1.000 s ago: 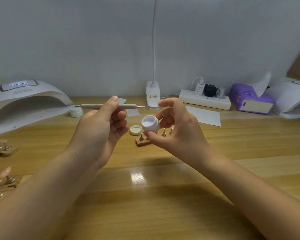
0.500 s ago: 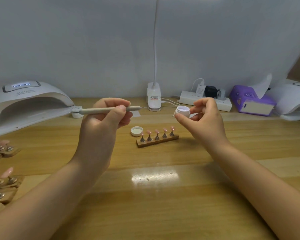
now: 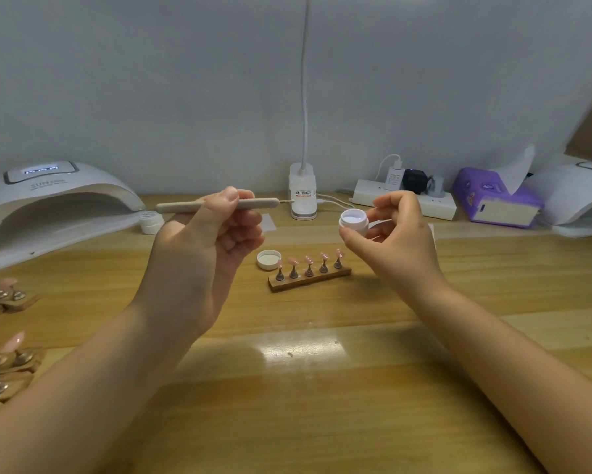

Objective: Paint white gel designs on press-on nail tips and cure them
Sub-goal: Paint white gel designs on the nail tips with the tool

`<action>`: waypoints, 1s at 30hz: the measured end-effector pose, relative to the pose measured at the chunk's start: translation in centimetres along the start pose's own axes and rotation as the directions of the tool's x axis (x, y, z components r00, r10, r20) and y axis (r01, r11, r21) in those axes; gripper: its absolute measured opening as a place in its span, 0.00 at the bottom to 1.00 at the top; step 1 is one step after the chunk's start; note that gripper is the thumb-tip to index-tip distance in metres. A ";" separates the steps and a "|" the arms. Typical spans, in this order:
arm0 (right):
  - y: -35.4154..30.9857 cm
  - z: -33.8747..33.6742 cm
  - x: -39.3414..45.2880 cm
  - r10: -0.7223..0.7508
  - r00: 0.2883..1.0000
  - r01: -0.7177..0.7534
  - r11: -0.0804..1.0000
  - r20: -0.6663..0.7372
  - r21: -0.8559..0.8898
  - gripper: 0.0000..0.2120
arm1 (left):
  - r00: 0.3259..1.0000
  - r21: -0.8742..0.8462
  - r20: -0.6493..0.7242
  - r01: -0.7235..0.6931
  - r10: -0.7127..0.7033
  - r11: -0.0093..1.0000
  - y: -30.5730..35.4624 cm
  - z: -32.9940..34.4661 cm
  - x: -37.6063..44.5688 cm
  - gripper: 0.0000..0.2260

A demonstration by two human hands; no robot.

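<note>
My left hand [image 3: 205, 248] grips a beige nail-art pen [image 3: 257, 203] held level, its thin metal tip pointing right. My right hand [image 3: 395, 234] pinches a small open white gel jar [image 3: 353, 221] between thumb and fingers, its mouth tilted toward me and white gel showing inside. Pen tip and jar are apart. Below them, on the wooden table [image 3: 322, 371], a wooden holder strip [image 3: 310, 281] carries several pink nail tips on metal stands. The jar's white lid [image 3: 269, 260] lies upturned just left of the strip.
A white curing lamp [image 3: 48, 203] stands at the back left, with a small closed white jar [image 3: 151, 222] beside it. More nail-tip holders [image 3: 4, 360] lie at the left edge. Behind are a lamp base [image 3: 302, 196], power strip [image 3: 404, 200], purple tissue box [image 3: 496, 198] and a second lamp [image 3: 582, 196].
My right hand carried the jar from the centre out to the right and back a little. My left hand with the pen shifted slightly right; the holder strip came into full view.
</note>
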State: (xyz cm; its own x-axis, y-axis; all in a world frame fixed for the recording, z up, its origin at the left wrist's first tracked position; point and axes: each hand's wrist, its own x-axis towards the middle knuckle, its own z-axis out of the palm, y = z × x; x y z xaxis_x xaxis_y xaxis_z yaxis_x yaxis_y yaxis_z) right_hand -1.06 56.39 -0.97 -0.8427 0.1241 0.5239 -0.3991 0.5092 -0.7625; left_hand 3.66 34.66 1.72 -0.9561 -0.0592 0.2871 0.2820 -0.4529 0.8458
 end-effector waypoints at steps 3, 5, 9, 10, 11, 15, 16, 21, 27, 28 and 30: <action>-1.1 0.1 -0.4 -0.102 0.995 0.102 0.994 0.011 -0.026 0.26 | 1.000 0.035 -0.007 -0.001 0.001 0.999 0.3 0.0 0.0 0.12; -1.9 0.3 -0.8 -0.193 0.980 0.196 0.980 0.054 -0.040 0.27 | 0.999 0.103 -0.017 -0.043 0.045 0.994 0.5 0.0 0.0 0.10; -3.1 1.0 -1.8 -0.313 0.940 0.319 0.947 0.140 -0.029 0.28 | 0.991 0.301 -0.012 -0.125 0.135 0.945 0.8 0.4 -0.1 0.07; -3.4 1.1 -2.0 -0.322 0.935 0.328 0.944 0.150 -0.021 0.28 | 0.987 0.368 0.007 -0.149 0.158 0.918 0.8 0.6 -0.3 0.07; -3.6 1.2 -2.1 -0.326 0.932 0.333 0.943 0.158 -0.018 0.28 | 0.983 0.426 0.028 -0.176 0.182 0.887 0.8 0.7 -0.4 0.07; -4.1 1.3 -2.3 -0.337 0.924 0.350 0.936 0.179 -0.046 0.29 | 0.958 0.565 0.060 -0.265 0.282 0.781 0.5 0.9 -0.8 0.05; -4.1 1.3 -2.4 -0.338 0.924 0.351 0.935 0.182 -0.046 0.29 | 0.955 0.581 0.058 -0.268 0.289 0.768 0.5 0.8 -0.8 0.05; -4.1 1.3 -2.4 -0.344 0.921 0.354 0.935 0.181 -0.023 0.29 | 0.966 0.577 0.036 -0.228 0.255 0.784 0.3 0.7 -0.7 0.07; -4.3 1.3 -2.4 -0.352 0.919 0.358 0.934 0.176 -0.001 0.30 | 0.983 0.535 0.006 -0.161 0.186 0.830 0.4 0.7 -0.6 0.07; -4.4 1.2 -2.4 -0.353 0.919 0.358 0.934 0.175 0.002 0.30 | 0.985 0.533 0.004 -0.150 0.175 0.833 0.4 0.7 -0.6 0.07; -4.4 1.2 -2.4 -0.356 0.918 0.360 0.933 0.175 0.010 0.30 | 0.988 0.537 0.002 -0.133 0.156 0.833 0.3 0.7 -0.6 0.07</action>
State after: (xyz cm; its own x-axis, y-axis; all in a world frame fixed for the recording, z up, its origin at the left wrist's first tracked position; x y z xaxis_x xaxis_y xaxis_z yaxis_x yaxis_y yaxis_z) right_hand 2.30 52.82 0.66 -0.6945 -0.2168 0.6861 -0.6794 0.5116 -0.5260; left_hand 4.37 35.14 2.15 -0.9001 -0.1278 0.4166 0.4049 0.1082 0.9080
